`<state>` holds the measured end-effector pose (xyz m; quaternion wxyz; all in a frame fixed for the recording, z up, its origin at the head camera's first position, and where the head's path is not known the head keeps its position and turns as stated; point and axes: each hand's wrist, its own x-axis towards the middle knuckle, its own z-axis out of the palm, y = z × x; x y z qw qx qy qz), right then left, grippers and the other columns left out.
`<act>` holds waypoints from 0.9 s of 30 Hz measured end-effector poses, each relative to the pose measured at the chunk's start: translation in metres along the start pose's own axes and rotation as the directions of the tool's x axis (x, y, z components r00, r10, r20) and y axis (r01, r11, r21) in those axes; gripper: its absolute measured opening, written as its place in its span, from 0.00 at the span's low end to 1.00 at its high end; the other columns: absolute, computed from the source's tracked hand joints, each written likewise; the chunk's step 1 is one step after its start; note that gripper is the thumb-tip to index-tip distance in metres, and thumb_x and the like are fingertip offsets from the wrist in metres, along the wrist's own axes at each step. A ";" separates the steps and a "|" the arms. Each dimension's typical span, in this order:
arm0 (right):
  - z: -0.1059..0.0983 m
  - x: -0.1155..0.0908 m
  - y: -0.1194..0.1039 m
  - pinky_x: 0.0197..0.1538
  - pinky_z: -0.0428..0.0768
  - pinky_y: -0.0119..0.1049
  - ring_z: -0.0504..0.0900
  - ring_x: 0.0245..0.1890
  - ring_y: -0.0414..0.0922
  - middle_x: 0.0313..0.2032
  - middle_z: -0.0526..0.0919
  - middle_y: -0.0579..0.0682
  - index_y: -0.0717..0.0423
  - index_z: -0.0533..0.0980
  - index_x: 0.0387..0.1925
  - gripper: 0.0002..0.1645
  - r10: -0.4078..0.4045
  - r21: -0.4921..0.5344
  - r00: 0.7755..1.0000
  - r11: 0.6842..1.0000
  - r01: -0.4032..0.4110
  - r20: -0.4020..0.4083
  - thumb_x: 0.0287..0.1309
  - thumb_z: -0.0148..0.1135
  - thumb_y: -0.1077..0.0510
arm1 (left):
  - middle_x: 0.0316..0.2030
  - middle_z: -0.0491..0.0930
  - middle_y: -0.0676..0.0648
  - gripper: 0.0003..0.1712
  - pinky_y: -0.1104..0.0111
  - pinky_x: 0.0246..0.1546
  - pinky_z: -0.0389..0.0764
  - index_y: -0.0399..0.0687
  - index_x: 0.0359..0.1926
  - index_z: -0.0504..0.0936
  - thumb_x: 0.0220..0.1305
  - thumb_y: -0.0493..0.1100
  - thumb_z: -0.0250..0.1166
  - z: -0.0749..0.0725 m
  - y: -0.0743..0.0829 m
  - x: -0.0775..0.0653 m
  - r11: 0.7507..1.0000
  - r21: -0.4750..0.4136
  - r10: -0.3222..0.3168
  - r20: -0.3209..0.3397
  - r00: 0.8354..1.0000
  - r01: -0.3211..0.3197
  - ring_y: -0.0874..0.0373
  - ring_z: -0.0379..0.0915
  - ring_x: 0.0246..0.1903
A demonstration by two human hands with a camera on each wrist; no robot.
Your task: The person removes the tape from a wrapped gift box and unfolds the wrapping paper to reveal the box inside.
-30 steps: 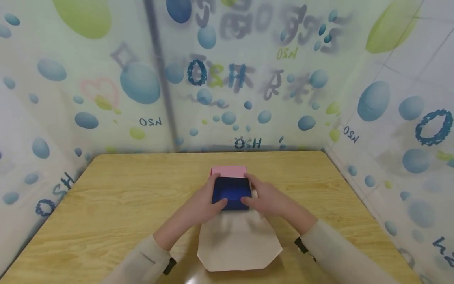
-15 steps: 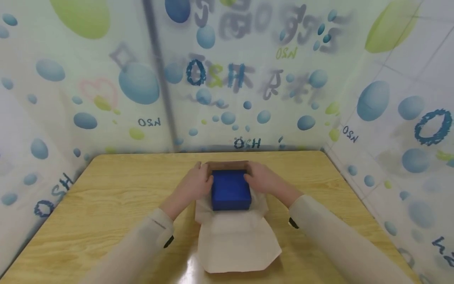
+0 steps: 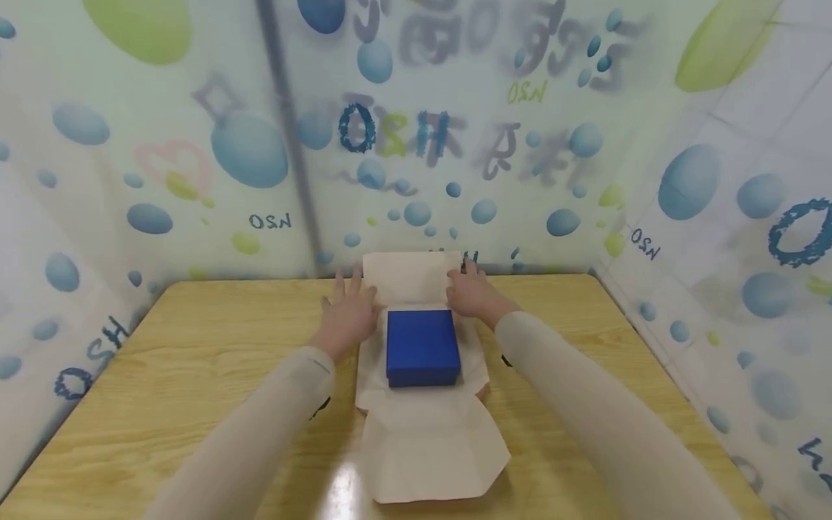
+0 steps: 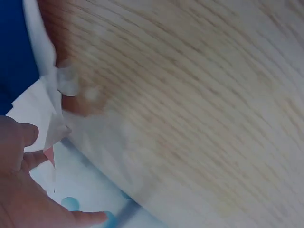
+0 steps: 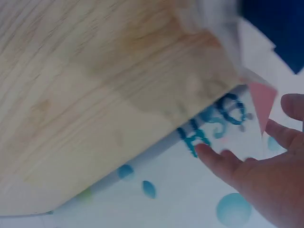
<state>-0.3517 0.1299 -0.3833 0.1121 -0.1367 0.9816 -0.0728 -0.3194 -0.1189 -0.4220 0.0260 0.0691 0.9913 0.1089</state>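
A blue lidded box [image 3: 422, 347] sits on a cream unfolded paper wrapper [image 3: 435, 451] whose outer side is pink. The wrapper's back flap [image 3: 412, 276] slopes up and away behind the box. At the flap's left edge is my left hand [image 3: 346, 318], fingers spread; in the left wrist view its thumb and forefinger lie right at the creased paper [image 4: 38, 109]. My right hand [image 3: 477, 291] is at the flap's right edge. In the right wrist view its forefinger meets a pink corner [image 5: 262, 102], the other fingers extended.
The wooden table [image 3: 240, 347] carries the wrapper near its middle. Right behind the table's far edge stands a patterned curtain [image 3: 416, 159] with blue and green spots, continuing along both sides.
My hands came off the blue box and moved outward and back. The back flap, first pink side showing, then folded over the back, now stands spread with its cream side showing.
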 end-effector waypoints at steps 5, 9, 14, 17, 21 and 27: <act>0.017 0.008 0.010 0.80 0.58 0.70 0.40 0.85 0.69 0.86 0.29 0.64 0.56 0.61 0.81 0.35 0.098 0.001 0.995 0.995 -0.098 -0.014 0.83 0.44 0.45 | 0.87 0.38 0.42 0.26 0.20 0.72 0.51 0.48 0.73 0.76 0.84 0.52 0.51 0.012 -0.006 0.004 0.994 0.106 0.026 0.077 0.997 -0.034 0.30 0.27 0.85; 0.043 0.016 0.028 0.77 0.56 0.77 0.40 0.85 0.68 0.87 0.33 0.58 0.53 0.63 0.81 0.36 0.125 -0.061 0.992 0.990 -0.125 0.006 0.82 0.45 0.41 | 0.86 0.47 0.41 0.28 0.20 0.72 0.51 0.45 0.74 0.73 0.84 0.54 0.52 0.019 -0.007 0.003 0.990 0.129 0.047 0.131 0.990 -0.064 0.32 0.33 0.85; 0.063 0.014 0.045 0.78 0.49 0.78 0.40 0.86 0.64 0.87 0.41 0.53 0.46 0.52 0.86 0.40 0.186 -0.035 0.979 0.982 -0.184 0.083 0.83 0.41 0.36 | 0.84 0.56 0.40 0.31 0.20 0.72 0.52 0.45 0.78 0.67 0.85 0.56 0.49 0.021 -0.008 0.000 0.988 0.135 0.057 0.161 0.985 -0.079 0.33 0.40 0.85; 0.063 0.009 0.048 0.79 0.46 0.77 0.39 0.87 0.63 0.88 0.39 0.52 0.44 0.45 0.87 0.43 0.196 -0.003 0.974 0.980 -0.197 0.113 0.82 0.37 0.32 | 0.83 0.58 0.40 0.32 0.21 0.72 0.53 0.45 0.79 0.65 0.85 0.57 0.48 0.020 -0.010 -0.002 0.989 0.126 0.050 0.160 0.986 -0.071 0.33 0.43 0.84; 0.059 0.009 0.057 0.78 0.44 0.80 0.38 0.86 0.64 0.87 0.37 0.54 0.45 0.42 0.87 0.46 0.197 -0.008 0.973 0.980 -0.198 0.118 0.81 0.35 0.29 | 0.84 0.56 0.39 0.34 0.21 0.72 0.52 0.46 0.81 0.62 0.86 0.59 0.46 0.015 -0.011 -0.002 0.992 0.106 0.056 0.151 0.987 -0.073 0.33 0.43 0.84; 0.035 0.003 0.069 0.75 0.42 0.84 0.40 0.85 0.68 0.87 0.36 0.58 0.45 0.43 0.87 0.45 0.159 -0.054 0.985 0.986 -0.155 0.073 0.82 0.31 0.29 | 0.85 0.51 0.38 0.38 0.20 0.73 0.48 0.48 0.83 0.57 0.85 0.62 0.43 -0.007 -0.012 0.000 0.996 0.064 0.059 0.135 0.989 -0.068 0.32 0.38 0.85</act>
